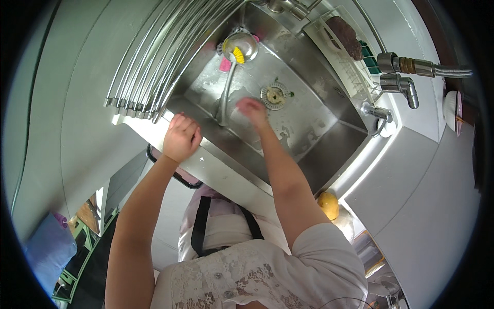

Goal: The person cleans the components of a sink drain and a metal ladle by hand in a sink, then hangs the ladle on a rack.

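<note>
Lying in the left of the sink point(303, 98), the yellow-bristled brush point(227, 86) should feel light, stiff and slippery, so grip mid-handle; your left hand point(181, 138) is clenched at the near edge, your blurred right hand's point(252, 110) grip you cannot tell.

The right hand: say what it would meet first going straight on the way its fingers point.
Probably the pale brush handle, though the right hand is blurred and its height is unclear.

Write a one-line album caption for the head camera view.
Right hand over a metal sink, left hand at its near edge, and a yellow-bristled brush inside the basin.
</note>
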`<act>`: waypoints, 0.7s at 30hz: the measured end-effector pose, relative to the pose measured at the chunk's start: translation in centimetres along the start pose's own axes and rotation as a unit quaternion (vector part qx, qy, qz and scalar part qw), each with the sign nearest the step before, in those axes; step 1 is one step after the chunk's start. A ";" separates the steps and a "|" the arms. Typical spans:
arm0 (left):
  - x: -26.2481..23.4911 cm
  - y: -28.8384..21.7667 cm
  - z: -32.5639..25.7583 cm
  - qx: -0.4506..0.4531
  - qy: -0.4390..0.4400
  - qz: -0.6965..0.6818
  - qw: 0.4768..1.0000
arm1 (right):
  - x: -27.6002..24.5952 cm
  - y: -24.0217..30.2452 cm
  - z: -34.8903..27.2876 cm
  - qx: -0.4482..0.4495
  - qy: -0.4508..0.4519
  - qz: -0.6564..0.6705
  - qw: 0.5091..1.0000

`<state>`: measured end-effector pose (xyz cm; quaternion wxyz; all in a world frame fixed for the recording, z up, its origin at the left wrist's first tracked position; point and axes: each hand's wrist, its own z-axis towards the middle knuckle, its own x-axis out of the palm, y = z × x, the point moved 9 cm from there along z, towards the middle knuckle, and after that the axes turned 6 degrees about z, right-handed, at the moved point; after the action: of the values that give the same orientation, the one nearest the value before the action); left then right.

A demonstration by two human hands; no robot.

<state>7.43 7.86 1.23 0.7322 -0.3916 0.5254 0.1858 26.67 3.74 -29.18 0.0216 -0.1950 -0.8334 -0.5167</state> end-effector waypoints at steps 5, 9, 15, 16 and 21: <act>-0.3 1.0 -2.1 -0.023 -0.012 0.002 1.000 | -1.1 6.6 -0.2 0.026 -0.067 0.253 0.965; -0.6 0.2 -0.9 -0.006 -0.021 -0.003 1.000 | 3.2 2.0 -1.0 0.054 0.104 -0.006 0.993; -0.5 -0.3 -0.1 0.008 -0.006 -0.009 1.000 | 3.1 -0.9 1.0 0.034 0.025 0.051 0.998; -0.4 -0.1 -0.3 0.004 -0.005 -0.008 1.000 | 1.9 1.2 1.2 -0.070 0.000 0.006 0.998; -0.7 1.0 -2.2 -0.032 -0.012 -0.002 0.999 | 0.1 6.7 -0.5 -0.174 -0.158 0.107 0.966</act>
<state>5.09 6.89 1.15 0.7257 -0.4137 0.5099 0.2054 28.78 5.98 -23.20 -0.0894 -0.3630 -0.6981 -0.6107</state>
